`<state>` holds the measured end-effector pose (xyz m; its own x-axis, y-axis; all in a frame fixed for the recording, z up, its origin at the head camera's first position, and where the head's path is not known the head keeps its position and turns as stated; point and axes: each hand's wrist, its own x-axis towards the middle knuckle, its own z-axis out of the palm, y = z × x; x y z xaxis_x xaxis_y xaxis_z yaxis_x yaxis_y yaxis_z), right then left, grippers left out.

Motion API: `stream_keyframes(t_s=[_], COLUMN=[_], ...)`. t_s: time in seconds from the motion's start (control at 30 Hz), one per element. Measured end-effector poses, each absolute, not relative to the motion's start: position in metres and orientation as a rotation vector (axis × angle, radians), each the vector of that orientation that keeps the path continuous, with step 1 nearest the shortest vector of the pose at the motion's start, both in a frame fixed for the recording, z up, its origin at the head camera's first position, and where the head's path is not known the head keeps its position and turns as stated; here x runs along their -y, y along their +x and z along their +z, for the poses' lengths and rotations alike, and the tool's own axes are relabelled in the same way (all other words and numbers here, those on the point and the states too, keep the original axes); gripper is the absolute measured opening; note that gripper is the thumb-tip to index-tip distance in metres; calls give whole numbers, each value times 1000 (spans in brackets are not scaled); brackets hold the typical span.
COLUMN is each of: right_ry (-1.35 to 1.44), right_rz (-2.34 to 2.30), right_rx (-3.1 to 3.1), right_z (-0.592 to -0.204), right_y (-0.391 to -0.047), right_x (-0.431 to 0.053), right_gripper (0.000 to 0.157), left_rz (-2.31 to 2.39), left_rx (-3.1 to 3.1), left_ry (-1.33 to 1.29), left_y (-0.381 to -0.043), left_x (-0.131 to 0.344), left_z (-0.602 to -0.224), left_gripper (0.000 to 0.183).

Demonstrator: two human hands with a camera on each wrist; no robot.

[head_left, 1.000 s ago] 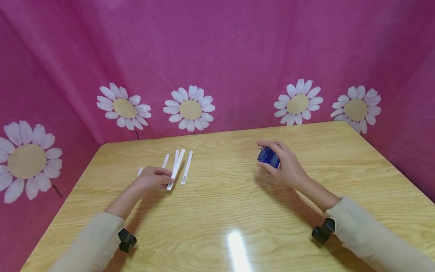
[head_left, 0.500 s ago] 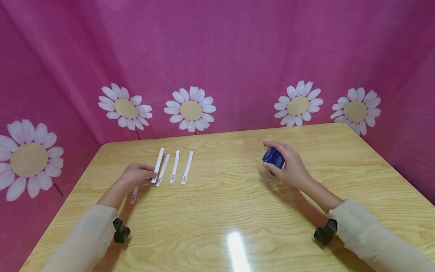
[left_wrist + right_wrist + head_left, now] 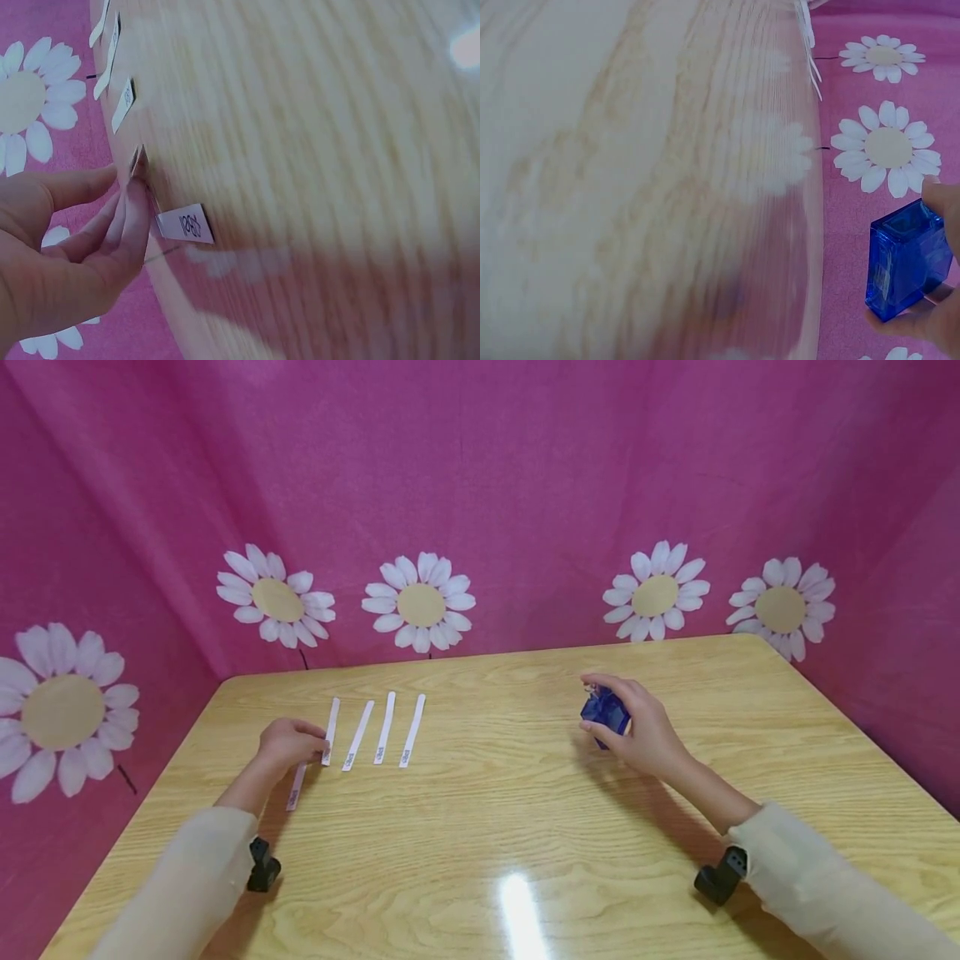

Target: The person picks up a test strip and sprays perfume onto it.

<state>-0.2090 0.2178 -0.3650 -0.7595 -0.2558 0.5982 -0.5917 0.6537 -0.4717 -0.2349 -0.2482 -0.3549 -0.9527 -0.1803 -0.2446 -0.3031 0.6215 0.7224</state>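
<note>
We see a person's left hand pinching a white paper strip near its close end between thumb and fingertips; let us place everything by this strip. The strip itself is at the desk, and we cannot tell whether its whole length lies flat. To its left, and nearer to us, lies a leftmost strip, partly covered by the left hand and faintly pink in tint. Just to its right three more paper strips lie side by side, apart from one another and slanting much the same way. We find dark lettering at the close ends of the strips (too small for us to read with confidence).

Well to the right of the pinched strip, the right hand grasps a blue glass bottle, its fingers curled round one side and leaving much of the square, see-through body in our sight. The bottle is tilted, with a small clear top at its upper end. Closer to us than the pinched strip are two pale sleeves, each with a black wrist camera. Beyond it hangs a magenta curtain printed with white daisies.
</note>
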Motion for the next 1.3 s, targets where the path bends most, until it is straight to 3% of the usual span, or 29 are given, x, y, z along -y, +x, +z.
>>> stream_keyframes(t_s=[0.8, 1.3], right_ry=[691, 675], right_rz=[912, 916], right_rx=[2387, 2415], right_z=[-372, -377], right_y=[-209, -210], right_x=[-218, -220], right_gripper=[59, 60], left_rz=[1001, 1031], left_rx=[-2924, -2965], left_ry=[24, -96], left_y=[-231, -229], left_x=[219, 208], left_z=[-362, -361], left_gripper=[21, 28])
